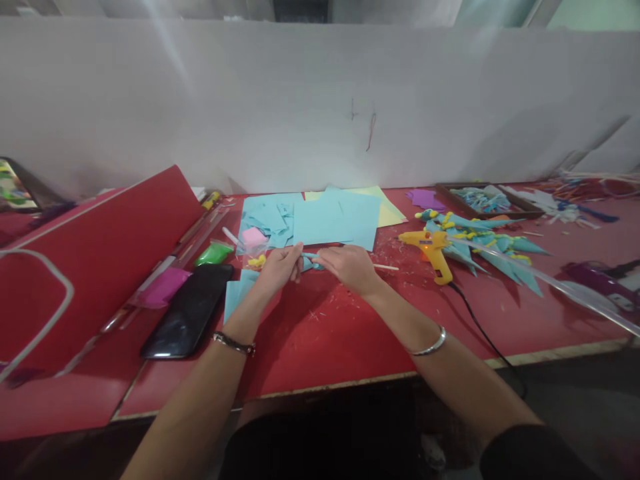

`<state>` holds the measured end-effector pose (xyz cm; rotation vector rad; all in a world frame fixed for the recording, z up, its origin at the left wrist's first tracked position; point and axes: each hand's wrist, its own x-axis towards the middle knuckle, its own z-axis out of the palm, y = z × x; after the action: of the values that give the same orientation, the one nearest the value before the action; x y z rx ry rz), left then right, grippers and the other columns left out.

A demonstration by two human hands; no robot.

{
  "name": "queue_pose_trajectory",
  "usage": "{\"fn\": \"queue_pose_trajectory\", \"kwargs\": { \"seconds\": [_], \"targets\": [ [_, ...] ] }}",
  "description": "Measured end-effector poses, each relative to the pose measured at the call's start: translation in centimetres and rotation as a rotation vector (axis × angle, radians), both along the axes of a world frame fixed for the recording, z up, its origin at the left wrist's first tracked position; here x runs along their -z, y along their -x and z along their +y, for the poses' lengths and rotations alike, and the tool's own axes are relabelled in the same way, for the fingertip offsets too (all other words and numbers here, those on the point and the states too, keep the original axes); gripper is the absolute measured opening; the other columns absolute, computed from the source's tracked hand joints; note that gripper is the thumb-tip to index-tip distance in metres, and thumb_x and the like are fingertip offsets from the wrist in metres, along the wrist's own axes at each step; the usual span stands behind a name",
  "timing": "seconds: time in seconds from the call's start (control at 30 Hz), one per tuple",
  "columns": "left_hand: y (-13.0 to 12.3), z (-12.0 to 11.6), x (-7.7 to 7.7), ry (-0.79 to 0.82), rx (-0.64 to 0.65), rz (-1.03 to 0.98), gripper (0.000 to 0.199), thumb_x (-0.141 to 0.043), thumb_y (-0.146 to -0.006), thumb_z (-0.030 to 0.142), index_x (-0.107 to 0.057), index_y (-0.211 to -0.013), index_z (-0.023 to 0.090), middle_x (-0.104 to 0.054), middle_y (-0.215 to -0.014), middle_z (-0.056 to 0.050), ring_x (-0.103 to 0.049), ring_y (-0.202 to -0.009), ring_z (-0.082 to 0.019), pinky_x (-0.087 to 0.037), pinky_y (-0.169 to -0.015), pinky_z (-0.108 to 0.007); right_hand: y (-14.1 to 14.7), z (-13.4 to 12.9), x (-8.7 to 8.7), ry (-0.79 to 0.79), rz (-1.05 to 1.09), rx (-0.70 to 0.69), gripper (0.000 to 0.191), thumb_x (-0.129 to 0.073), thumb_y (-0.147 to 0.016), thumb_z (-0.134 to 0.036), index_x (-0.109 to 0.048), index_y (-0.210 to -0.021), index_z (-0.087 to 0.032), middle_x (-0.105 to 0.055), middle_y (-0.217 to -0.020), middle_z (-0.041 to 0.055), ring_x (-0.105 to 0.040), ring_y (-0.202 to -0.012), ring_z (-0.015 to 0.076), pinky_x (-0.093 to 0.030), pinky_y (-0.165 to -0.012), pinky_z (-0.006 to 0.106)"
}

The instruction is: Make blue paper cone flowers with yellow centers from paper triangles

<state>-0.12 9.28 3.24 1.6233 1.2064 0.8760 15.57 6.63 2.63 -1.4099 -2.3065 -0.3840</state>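
My left hand [280, 267] is closed, with its thumb and fingertips pinched at one end of a small blue paper piece [314, 263]. From the other side my right hand [350, 267] grips the same piece with bent fingers, covering part of it. A thin pale stick [386, 267] shows to the right of my right hand; whether I hold it or it lies on the table I cannot tell. Just beyond my hands lie blue paper sheets [323, 220]. Close to my left wrist are more blue paper pieces [237, 293] and a small yellow lump [257, 261].
A yellow glue gun [433, 250] lies at right, its cord trailing off the table edge. Behind it are blue paper cones [517, 267] with yellow trim and a brown tray [530, 208]. At left are a black phone [187, 313], a green packet [214, 253] and a red board [115, 260].
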Motion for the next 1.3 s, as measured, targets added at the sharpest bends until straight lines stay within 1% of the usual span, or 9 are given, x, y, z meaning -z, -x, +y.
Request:
{"fn": "queue_pose_trajectory", "kwargs": {
  "seconds": [0.2,0.4,0.5,0.67,0.77,0.9,1.07,1.2,1.3],
  "targets": [
    [-0.04,0.08,0.08,0.03,-0.007,-0.016,0.047,-0.037,-0.082,0.038,-0.042,-0.04,0.017,-0.033,-0.025,0.005,-0.04,-0.028,-0.007,-0.029,-0.037,-0.019,-0.03,0.09,-0.05,0.05,0.019,-0.009,0.042,-0.028,-0.09,-0.04,-0.061,-0.077,-0.017,-0.066,-0.072,0.0025,-0.057,-0.064,0.0115,-0.022,-0.052,0.025],
    [0.21,0.21,0.08,-0.101,-0.028,0.022,0.04,-0.039,-0.079,0.04,-0.05,-0.048,0.017,-0.042,-0.031,0.004,-0.041,-0.034,-0.007,-0.034,-0.044,-0.02,-0.19,0.25,-0.01,0.094,0.072,0.003,0.036,-0.032,-0.089,-0.04,-0.06,-0.083,-0.018,-0.067,-0.077,0.0021,-0.058,-0.067,0.012,-0.024,-0.053,0.024],
    [0.33,0.15,-0.03,-0.177,-0.02,0.045,0.037,-0.04,-0.079,0.039,-0.05,-0.05,0.017,-0.043,-0.034,0.004,-0.04,-0.037,-0.008,-0.034,-0.046,-0.02,-0.29,0.28,0.06,0.121,0.084,0.01,0.033,-0.034,-0.088,-0.039,-0.06,-0.087,-0.018,-0.068,-0.08,0.0026,-0.059,-0.069,0.0132,-0.025,-0.053,0.023],
    [0.43,0.36,0.33,-0.191,0.026,0.027,0.032,-0.041,-0.078,0.039,-0.051,-0.058,0.017,-0.042,-0.039,0.005,-0.041,-0.039,-0.008,-0.033,-0.044,-0.02,-0.41,0.22,0.01,0.14,0.135,0.004,0.031,-0.037,-0.087,-0.04,-0.059,-0.093,-0.019,-0.068,-0.081,0.003,-0.06,-0.069,0.0137,-0.028,-0.054,0.023],
    [0.46,0.42,0.46,-0.207,0.032,0.006,0.03,-0.042,-0.078,0.038,-0.049,-0.059,0.017,-0.042,-0.043,0.006,-0.041,-0.04,-0.007,-0.034,-0.045,-0.019,-0.41,0.2,0.06,0.158,0.214,-0.021,0.031,-0.039,-0.086,-0.04,-0.056,-0.103,-0.02,-0.068,-0.085,0.0024,-0.061,-0.072,0.0138,-0.033,-0.056,0.022],
    [0.41,0.17,0.11,-0.224,-0.016,0.007,0.025,-0.044,-0.076,0.036,-0.048,-0.06,0.017,-0.042,-0.048,0.006,-0.04,-0.041,-0.006,-0.033,-0.043,-0.018,-0.4,0.29,0.25,0.18,0.305,-0.028,0.036,-0.043,-0.084,-0.04,-0.051,-0.112,-0.019,-0.067,-0.094,0.0037,-0.063,-0.08,0.0154,-0.037,-0.062,0.022],
    [0.39,0.03,-0.12,-0.242,-0.081,0.026,0.019,-0.049,-0.073,0.033,-0.051,-0.065,0.017,-0.047,-0.052,0.005,-0.041,-0.04,-0.005,-0.031,-0.04,-0.017,-0.42,0.43,0.34,0.2,0.298,0.004,0.039,-0.044,-0.082,-0.042,-0.05,-0.113,-0.019,-0.068,-0.09,0.0037,-0.063,-0.08,0.0179,-0.039,-0.062,0.023],
    [0.49,0.2,0.05,-0.265,-0.154,0.049,0.016,-0.049,-0.073,0.032,-0.051,-0.067,0.017,-0.042,-0.045,0.006,-0.039,-0.04,-0.007,-0.029,-0.039,-0.017,-0.49,0.48,0.42,0.215,0.328,-0.019,0.038,-0.045,-0.082,-0.041,-0.049,-0.113,-0.02,-0.067,-0.095,0.0032,-0.063,-0.084,0.0167,-0.04,-0.063,0.022],
    [0.6,0.36,0.12,-0.301,-0.217,0.045,0.016,-0.049,-0.073,0.033,-0.052,-0.068,0.017,-0.044,-0.048,0.005,-0.04,-0.042,-0.007,-0.03,-0.04,-0.017,-0.59,0.49,0.42,0.221,0.335,-0.023,0.036,-0.045,-0.082,-0.041,-0.05,-0.111,-0.02,-0.068,-0.093,0.0026,-0.063,-0.082,0.0167,-0.04,-0.062,0.023]
  ]
}}
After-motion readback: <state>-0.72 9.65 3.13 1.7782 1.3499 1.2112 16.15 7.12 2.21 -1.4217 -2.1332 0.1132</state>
